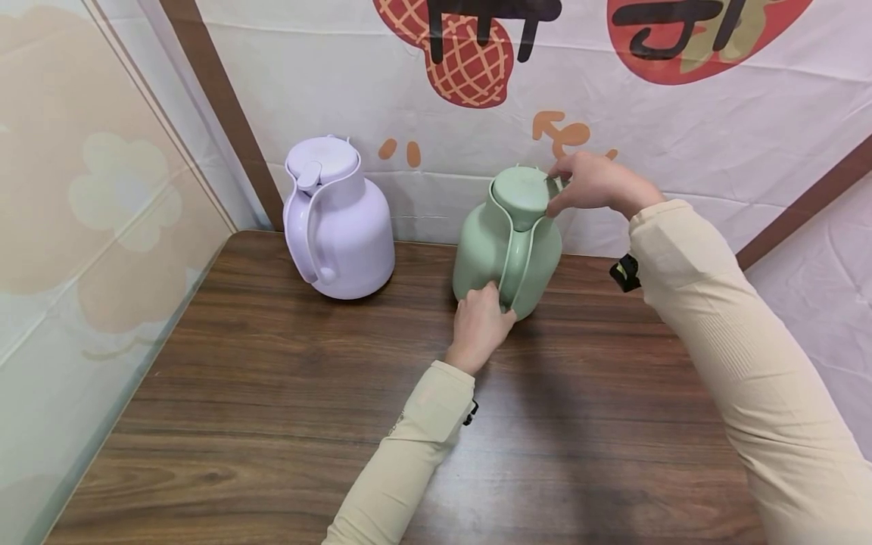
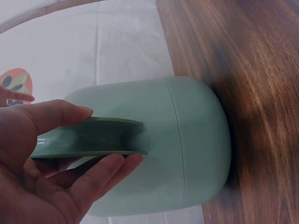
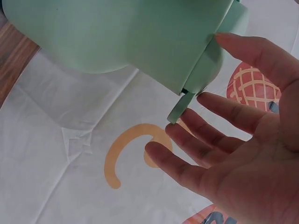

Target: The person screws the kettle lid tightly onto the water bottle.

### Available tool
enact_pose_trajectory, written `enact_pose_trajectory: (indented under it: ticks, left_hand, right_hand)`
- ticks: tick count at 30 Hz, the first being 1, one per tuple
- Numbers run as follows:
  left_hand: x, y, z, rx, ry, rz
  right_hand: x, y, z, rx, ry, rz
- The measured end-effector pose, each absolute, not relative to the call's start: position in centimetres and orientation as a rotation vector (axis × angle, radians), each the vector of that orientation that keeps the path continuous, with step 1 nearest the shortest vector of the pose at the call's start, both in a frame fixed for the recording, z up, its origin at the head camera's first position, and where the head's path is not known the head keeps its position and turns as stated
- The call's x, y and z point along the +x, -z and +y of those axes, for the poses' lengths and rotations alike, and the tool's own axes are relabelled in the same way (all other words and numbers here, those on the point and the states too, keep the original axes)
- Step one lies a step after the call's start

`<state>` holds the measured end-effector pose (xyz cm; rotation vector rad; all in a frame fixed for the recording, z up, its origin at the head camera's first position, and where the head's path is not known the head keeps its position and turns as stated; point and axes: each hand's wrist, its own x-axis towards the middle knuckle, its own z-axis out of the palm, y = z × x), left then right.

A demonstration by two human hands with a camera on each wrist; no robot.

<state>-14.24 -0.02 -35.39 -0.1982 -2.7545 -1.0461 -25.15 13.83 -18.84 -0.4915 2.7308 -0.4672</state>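
A green thermos jug (image 1: 474, 241) with a lid (image 1: 524, 187) and a long handle (image 2: 100, 137) stands at the back of the table. The left hand (image 1: 479, 322) holds the lower handle, thumb on one side and fingers on the other in the left wrist view. At the lid's right side is the right hand (image 1: 596, 184). The right wrist view shows its thumb and index fingertips touching the lid (image 3: 208, 65), the other fingers spread near a small green tab (image 3: 179, 109). A lilac thermos jug (image 1: 354, 235) stands to the left, apart from both hands.
Both jugs stand near the rear edge of the dark wooden table (image 1: 272, 424). Behind them hangs a white printed cloth (image 1: 293, 68) with red and orange figures. Another pale cloth (image 1: 61, 250) hangs along the left edge.
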Motion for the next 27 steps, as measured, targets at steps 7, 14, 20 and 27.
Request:
enact_pose_trajectory:
  ticks: [7, 14, 20, 27]
  left_hand:
    - [-14.23, 35.36, 0.02, -0.194, 1.026, -2.756]
    - [-14.24, 35.33, 0.07, -0.186, 1.032, -2.764]
    - [-14.22, 35.28, 0.06, -0.180, 1.029, -2.766]
    - [-14.22, 35.28, 0.03, -0.186, 1.022, -2.769]
  right_hand:
    - [-25.05, 18.77, 13.94, -0.469, 0.429, 2.760]
    - [-25.04, 18.69, 14.06, -0.460, 0.389, 2.792]
    - [-24.98, 18.54, 13.99, -0.479, 0.354, 2.814]
    - [-24.97, 18.51, 13.89, -0.490, 0.328, 2.829]
